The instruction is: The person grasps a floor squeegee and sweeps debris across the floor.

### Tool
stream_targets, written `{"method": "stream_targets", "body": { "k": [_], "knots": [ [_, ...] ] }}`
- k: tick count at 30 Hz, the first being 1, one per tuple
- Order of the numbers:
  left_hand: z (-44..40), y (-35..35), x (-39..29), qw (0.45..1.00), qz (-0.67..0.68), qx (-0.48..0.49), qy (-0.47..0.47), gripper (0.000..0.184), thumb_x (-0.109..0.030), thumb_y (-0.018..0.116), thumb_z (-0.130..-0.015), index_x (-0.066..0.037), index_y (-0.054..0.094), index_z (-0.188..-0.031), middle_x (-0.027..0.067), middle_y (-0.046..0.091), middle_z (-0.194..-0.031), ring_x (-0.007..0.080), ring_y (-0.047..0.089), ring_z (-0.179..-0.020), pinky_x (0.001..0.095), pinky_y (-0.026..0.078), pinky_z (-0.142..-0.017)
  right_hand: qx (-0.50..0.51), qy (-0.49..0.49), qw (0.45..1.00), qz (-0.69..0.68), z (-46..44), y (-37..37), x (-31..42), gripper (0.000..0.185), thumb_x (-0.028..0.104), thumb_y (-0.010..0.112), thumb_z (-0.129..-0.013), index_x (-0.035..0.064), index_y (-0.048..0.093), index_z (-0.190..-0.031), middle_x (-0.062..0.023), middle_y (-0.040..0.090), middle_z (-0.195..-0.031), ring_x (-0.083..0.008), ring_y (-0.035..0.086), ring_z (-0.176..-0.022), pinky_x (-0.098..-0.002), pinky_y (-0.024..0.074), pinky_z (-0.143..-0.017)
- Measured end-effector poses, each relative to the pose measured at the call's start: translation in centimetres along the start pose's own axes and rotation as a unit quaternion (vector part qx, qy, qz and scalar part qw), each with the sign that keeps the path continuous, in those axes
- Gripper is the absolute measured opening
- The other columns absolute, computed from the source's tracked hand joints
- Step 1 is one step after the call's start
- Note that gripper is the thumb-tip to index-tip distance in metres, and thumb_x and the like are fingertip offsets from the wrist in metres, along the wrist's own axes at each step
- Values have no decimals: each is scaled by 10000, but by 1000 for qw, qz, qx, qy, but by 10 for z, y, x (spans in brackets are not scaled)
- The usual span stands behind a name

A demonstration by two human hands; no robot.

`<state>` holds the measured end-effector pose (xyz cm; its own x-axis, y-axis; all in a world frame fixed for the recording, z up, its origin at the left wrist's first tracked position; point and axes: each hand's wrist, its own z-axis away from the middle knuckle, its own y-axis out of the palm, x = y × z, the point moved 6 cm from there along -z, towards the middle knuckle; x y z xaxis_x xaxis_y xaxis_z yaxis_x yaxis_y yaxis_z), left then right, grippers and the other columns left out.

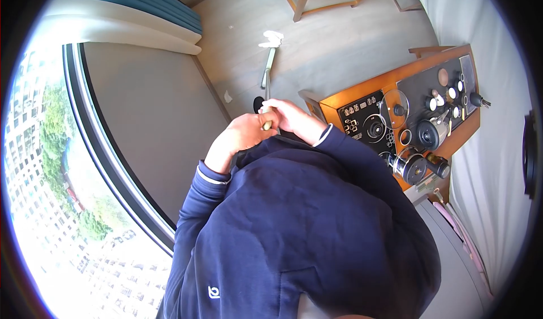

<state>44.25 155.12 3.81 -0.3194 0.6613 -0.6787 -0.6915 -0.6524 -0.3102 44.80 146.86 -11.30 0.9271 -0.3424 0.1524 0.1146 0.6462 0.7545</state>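
Note:
Both of my hands are closed around the upper end of a long-handled mop (267,87), one close against the other. My left hand (242,134) wraps the handle from the left, and the pale green tip of the handle (266,126) shows beside its fingers. From the right, my right hand (289,119) grips the same pole. The handle runs away from me down to the floor. At its far end are a light green bar (271,60) and a white, crumpled-looking head (272,38); its exact form is too small to tell.
On the right stands a wooden tea table (339,97) with a cooktop, a glass kettle (408,166), a dark pot (428,134) and several small cups. A wooden chair (300,5) is at the top. To the left are a window ledge (141,110) and a blue-and-white curtain (136,13). A white scrap (228,97) lies on the floor.

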Motion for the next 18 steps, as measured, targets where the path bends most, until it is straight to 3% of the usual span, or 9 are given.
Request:
{"method": "stream_targets", "body": {
  "k": [3, 4, 7, 11, 15, 16, 18],
  "knots": [
    [-7, 9, -4, 1000, 23, -1, 19, 126, -163, 614, -832, -155, 558, -944, 63, 591, -800, 222, 562, -744, 349, 445, -706, 12, -51, 998, 46, 20, 4, 16, 209, 166, 552, -847, -9, 579, -734, -114, 599, -723, -205, 595, -731, -319, 489, -678],
    [-10, 12, -4, 999, 43, 4, 22, 129, -137, 606, -837, -140, 548, -952, 43, 587, -836, 194, 552, -778, 333, 440, -735, 1, -58, 995, 75, 25, 6, 20, 272, 208, 537, -862, -6, 585, -701, -98, 587, -665, -184, 566, -612, -291, 451, -579],
    [-19, 22, -4, 992, 111, -9, 66, 116, -106, 597, -842, -115, 542, -943, 15, 554, -825, 147, 523, -797, 305, 423, -763, -28, -76, 980, 183, 36, 0, 34, 306, 232, 527, -869, 3, 588, -676, -80, 573, -604, -167, 520, -500, -273, 390, -485],
    [-35, 42, 5, 980, 181, 6, 77, 94, -63, 581, -849, -97, 536, -923, -19, 497, -794, 106, 474, -801, 268, 397, -784, -72, -62, 960, 264, 45, -14, 41, 302, 267, 536, -868, -15, 610, -790, -45, 560, -617, -128, 505, -523, -244, 364, -469],
    [-53, 61, 16, 969, 226, 2, 97, 95, -24, 561, -851, -100, 537, -903, -30, 471, -787, 93, 445, -781, 245, 385, -769, -99, -75, 949, 291, 29, -56, 39, 288, 255, 523, -876, -4, 616, -792, -39, 557, -617, -125, 517, -530, -239, 373, -473],
    [-58, 64, 18, 967, 231, 1, 106, 97, -20, 559, -850, -99, 538, -902, -31, 470, -790, 92, 442, -780, 245, 385, -765, -115, -69, 941, 312, 29, -60, 42, 257, 238, 526, -874, 22, 602, -757, -42, 562, -619, -135, 544, -549, -248, 387, -470],
    [-68, 70, 21, 966, 231, -2, 115, 103, -10, 556, -846, -97, 540, -900, -32, 468, -793, 91, 439, -779, 244, 385, -761, -147, -79, 937, 306, 30, -66, 45, 252, 219, 540, -851, 48, 584, -672, -25, 541, -562, -115, 482, -461, -245, 335, -416]
  ]
}}
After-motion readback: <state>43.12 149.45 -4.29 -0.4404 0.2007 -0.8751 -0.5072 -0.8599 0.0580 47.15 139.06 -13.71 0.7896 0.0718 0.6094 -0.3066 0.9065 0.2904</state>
